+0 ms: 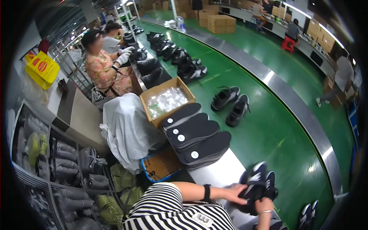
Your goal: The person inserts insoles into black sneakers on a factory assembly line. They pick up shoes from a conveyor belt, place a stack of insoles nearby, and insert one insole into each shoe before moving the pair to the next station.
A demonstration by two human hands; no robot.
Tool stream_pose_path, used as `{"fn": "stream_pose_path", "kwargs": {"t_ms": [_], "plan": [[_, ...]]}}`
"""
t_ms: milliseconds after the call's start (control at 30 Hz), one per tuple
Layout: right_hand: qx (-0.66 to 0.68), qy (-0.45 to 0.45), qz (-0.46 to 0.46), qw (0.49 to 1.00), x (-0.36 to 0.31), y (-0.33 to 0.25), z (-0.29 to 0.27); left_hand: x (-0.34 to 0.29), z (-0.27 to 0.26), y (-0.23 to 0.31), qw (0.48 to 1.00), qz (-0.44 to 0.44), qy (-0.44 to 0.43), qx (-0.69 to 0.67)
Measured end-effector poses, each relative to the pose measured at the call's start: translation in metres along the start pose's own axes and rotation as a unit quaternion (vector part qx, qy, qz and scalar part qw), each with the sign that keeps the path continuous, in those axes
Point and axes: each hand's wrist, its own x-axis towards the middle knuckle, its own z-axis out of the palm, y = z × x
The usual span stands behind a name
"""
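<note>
At the lower right, a pair of black sneakers [254, 186] with white markings is between my hands, over the metal edge of the bench. My left hand [234, 194], with a black band on its wrist, grips the near sneaker's left side. My right hand [264, 206], a bracelet at its wrist, is closed on the sneakers' near end. The fingers partly hide the shoe openings, and I cannot tell whether anything is inside. Just beyond my left forearm lie stacks of black insoles [205, 147] with round white stickers.
A cardboard box [184, 85] of small clear packets stands behind the insoles. On the green conveyor belt [283, 153] are another sneaker pair [232, 103] and several shoes farther off. Racks with bagged shoes [63, 165] stand left. A gloved co-worker [101, 67] sits farther along the bench.
</note>
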Motion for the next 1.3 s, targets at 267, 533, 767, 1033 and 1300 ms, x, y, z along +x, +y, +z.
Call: {"fn": "stream_pose_path", "kwargs": {"t_ms": [267,533,767,1033,1300], "plan": [[0.171,0.038,0.009,0.985,-0.047,-0.048,0.006,-0.005,-0.03,0.012,0.989,0.055,0.126,0.047],[0.215,0.32,0.128,0.914,-0.097,0.029,0.007,0.02,-0.031,0.05,0.904,0.251,0.079,0.336],[0.059,0.168,0.352,0.919,-0.128,0.085,0.055,0.038,-0.028,0.055,0.893,0.326,0.025,0.308],[0.096,0.204,0.382,0.896,-0.132,0.084,0.035,0.05,-0.043,0.05,0.967,0.203,0.039,0.15],[0.31,0.198,0.07,0.927,-0.121,-0.002,-0.041,0.062,-0.049,0.043,0.994,0.102,-0.043,-0.008]]}}
